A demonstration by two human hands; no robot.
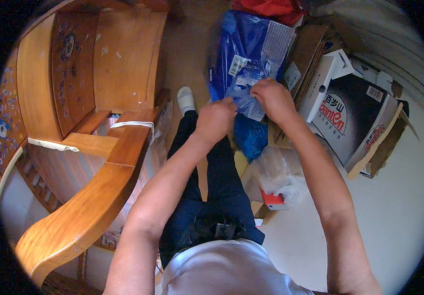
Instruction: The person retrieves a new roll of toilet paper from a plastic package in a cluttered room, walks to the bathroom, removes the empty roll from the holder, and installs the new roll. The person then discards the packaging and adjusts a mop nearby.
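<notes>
A blue package in clear plastic wrap fills the space ahead of me, with a barcode label on its face and a white grid-patterned strip along its right side. Loose clear plastic film bunches at its near end. My left hand grips the left edge of this film, fingers curled. The right edge is pinched by my right hand, a short way off. Under the hands hangs a crinkled blue plastic bag; what it holds is hidden.
A wooden bed frame with a curved rail stands close on my left, white cord tied around it. On the right are flattened cardboard and a torn black-and-white carton bearing writing. A clear plastic bag lies near my leg.
</notes>
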